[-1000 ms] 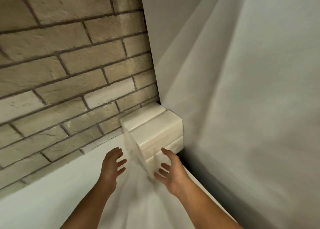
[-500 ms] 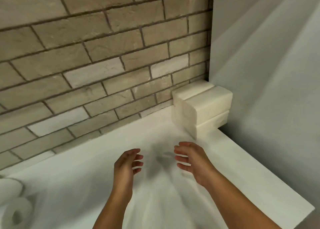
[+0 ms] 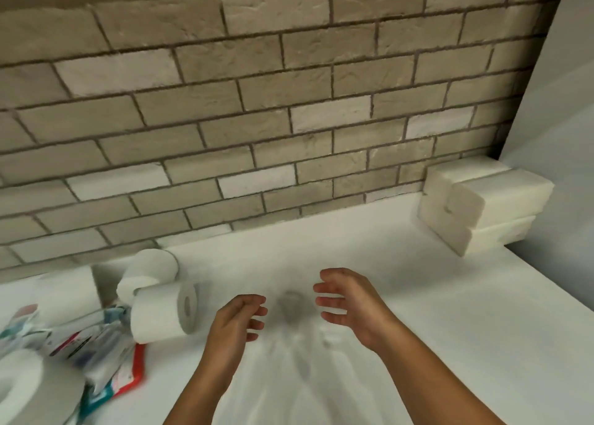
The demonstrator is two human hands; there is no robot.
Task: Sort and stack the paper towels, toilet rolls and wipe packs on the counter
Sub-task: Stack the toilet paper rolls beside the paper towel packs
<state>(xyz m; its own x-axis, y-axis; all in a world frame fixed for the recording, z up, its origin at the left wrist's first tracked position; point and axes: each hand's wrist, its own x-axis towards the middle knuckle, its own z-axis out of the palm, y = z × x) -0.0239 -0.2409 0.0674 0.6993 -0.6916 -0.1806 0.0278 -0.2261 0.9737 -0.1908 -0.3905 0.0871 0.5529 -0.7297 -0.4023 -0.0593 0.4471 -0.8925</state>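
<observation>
Both hands are empty above the white counter [image 3: 418, 328]: the left hand [image 3: 236, 320] and the right hand [image 3: 350, 302] hover with fingers loosely curled and spread, gripping nothing. At the near left edge, part of a large white roll [image 3: 22, 383] shows, too blurred to describe further. Beside it lies a heap of wipe packs [image 3: 96, 354], flat pouches in glossy printed film with red and teal edging. Expect them to be limp and slippery, so take each one across its long edges and stack it flat. Touching the heap, a toilet roll [image 3: 164, 312] lies on its side, core end turned toward the hands, with a second roll [image 3: 151, 270] resting behind and partly on it. These should be light, soft and easily crushed, and will roll while lying down; grasp around the barrel with light pressure and stand them on end. Well apart, in the far right corner, the paper towels [image 3: 482, 209] form a squared stack of folded white bundles against the brick wall [image 3: 257, 119]. Such bundles are probably soft and may splay, so clamp opposite sides with both hands.
</observation>
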